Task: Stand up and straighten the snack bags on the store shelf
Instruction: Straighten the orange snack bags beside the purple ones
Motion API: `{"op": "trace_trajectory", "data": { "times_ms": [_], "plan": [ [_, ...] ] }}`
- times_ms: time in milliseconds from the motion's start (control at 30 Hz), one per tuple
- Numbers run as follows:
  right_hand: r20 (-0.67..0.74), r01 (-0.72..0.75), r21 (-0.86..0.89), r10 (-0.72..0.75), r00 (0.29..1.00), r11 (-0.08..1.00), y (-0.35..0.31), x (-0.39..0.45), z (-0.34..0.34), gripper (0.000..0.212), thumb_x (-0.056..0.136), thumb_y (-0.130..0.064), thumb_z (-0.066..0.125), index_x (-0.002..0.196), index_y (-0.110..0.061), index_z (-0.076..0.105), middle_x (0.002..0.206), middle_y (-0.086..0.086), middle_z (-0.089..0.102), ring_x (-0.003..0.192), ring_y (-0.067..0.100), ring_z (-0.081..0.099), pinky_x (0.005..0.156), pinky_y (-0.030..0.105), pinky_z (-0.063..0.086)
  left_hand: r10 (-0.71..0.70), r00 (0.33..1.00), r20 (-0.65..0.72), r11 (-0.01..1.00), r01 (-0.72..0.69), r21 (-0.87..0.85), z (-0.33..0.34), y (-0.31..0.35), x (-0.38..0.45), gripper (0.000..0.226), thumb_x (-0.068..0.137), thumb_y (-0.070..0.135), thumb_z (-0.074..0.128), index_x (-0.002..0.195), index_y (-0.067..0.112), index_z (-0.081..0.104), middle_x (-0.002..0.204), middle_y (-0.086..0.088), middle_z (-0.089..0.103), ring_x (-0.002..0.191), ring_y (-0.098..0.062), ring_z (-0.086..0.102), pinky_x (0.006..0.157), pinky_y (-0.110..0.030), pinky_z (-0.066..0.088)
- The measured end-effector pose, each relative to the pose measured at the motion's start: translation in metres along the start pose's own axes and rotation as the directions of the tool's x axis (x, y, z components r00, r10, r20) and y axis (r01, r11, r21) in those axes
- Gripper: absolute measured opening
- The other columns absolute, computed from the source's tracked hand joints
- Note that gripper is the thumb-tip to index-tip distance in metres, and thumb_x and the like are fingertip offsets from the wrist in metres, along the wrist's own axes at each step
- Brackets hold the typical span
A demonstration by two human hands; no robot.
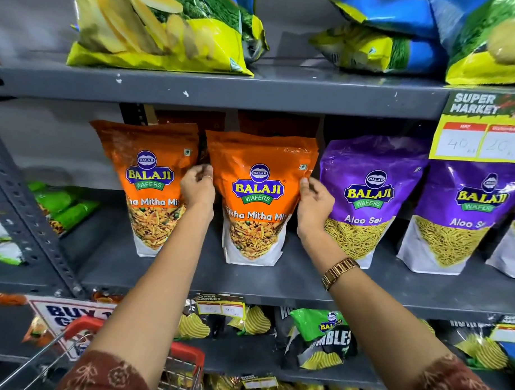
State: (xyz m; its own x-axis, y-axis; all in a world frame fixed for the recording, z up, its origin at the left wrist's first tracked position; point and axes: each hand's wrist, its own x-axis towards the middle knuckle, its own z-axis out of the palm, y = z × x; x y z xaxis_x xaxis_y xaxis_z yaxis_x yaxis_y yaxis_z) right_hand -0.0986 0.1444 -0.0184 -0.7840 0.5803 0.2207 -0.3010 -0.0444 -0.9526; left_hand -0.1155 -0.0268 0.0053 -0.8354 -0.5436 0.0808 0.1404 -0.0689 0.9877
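Observation:
An orange Tikha Mitha Mix bag [257, 200] stands upright in the middle of the grey shelf [189, 277]. My left hand [197, 187] grips its left edge and my right hand [314, 207] grips its right edge, thumb on the front. A second orange bag [145, 185] stands just left of it, partly behind my left hand. More orange bags show dimly behind these two. To the right stand two purple Aloo Sev bags [367, 198] [466, 213], upright, with a third cut off by the frame edge.
Green packs [60, 205] lie flat at the shelf's left. Yellow and blue chip bags [160, 28] sit on the shelf above. A price tag [480, 129] hangs at upper right. Dark snack bags [318, 340] fill the shelf below; a red basket [183, 364] hangs near my left arm.

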Motion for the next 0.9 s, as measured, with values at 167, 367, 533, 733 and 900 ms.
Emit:
{"op": "trace_trajectory", "data": {
  "times_ms": [167,367,533,733,900],
  "plan": [
    [-0.033,0.021,0.018,-0.021,0.999,1.000,-0.002,0.003,0.004,0.026,0.087,-0.012,0.056,0.107,0.003,0.063,0.099,0.015,0.068,0.088,0.018,0.059,0.089,0.037,0.051,0.008,0.999,-0.035,1.000,-0.008,0.010,0.000,-0.004,0.004,0.026,0.092,0.021,0.050,0.112,0.007,0.058,0.121,-0.013,0.060,0.113,-0.026,0.055,0.090,-0.030,0.044],
    [0.236,-0.105,0.048,0.091,0.968,0.993,0.020,-0.009,-0.008,0.017,0.092,-0.031,0.046,0.091,-0.022,0.061,0.097,0.003,0.066,0.091,0.017,0.062,0.090,0.038,0.050,-0.095,0.985,0.148,0.995,0.088,0.050,-0.013,-0.037,-0.009,0.046,0.088,0.049,0.046,0.123,0.020,0.049,0.133,-0.008,0.054,0.118,-0.029,0.053,0.100,-0.050,0.046],
    [0.399,-0.217,-0.004,0.201,0.895,0.976,0.049,-0.028,-0.014,0.027,0.095,-0.035,0.037,0.110,-0.019,0.052,0.111,0.004,0.060,0.100,0.016,0.058,0.098,0.037,0.043,-0.241,0.915,0.324,0.970,0.216,0.110,-0.018,-0.072,-0.029,0.043,0.091,0.047,0.038,0.125,0.023,0.049,0.132,-0.002,0.053,0.126,-0.025,0.046,0.108,-0.047,0.037],
    [0.416,-0.198,-0.044,0.198,0.888,0.979,0.061,-0.031,-0.009,0.038,0.095,-0.036,0.032,0.127,-0.018,0.042,0.113,-0.003,0.056,0.096,0.005,0.055,0.094,0.032,0.043,-0.216,0.919,0.331,0.976,0.209,0.055,-0.013,-0.079,-0.032,0.035,0.095,0.038,0.037,0.125,0.024,0.048,0.132,-0.003,0.054,0.111,-0.018,0.050,0.097,-0.044,0.040],
    [0.385,-0.192,-0.029,0.188,0.903,0.981,0.058,-0.034,-0.009,0.040,0.096,-0.034,0.034,0.131,-0.016,0.040,0.116,-0.002,0.055,0.104,0.012,0.054,0.096,0.031,0.042,-0.206,0.917,0.342,0.978,0.207,0.032,-0.013,-0.081,-0.031,0.030,0.094,0.037,0.039,0.119,0.026,0.051,0.114,0.004,0.053,0.106,-0.016,0.048,0.093,-0.039,0.040]
  ]
}}
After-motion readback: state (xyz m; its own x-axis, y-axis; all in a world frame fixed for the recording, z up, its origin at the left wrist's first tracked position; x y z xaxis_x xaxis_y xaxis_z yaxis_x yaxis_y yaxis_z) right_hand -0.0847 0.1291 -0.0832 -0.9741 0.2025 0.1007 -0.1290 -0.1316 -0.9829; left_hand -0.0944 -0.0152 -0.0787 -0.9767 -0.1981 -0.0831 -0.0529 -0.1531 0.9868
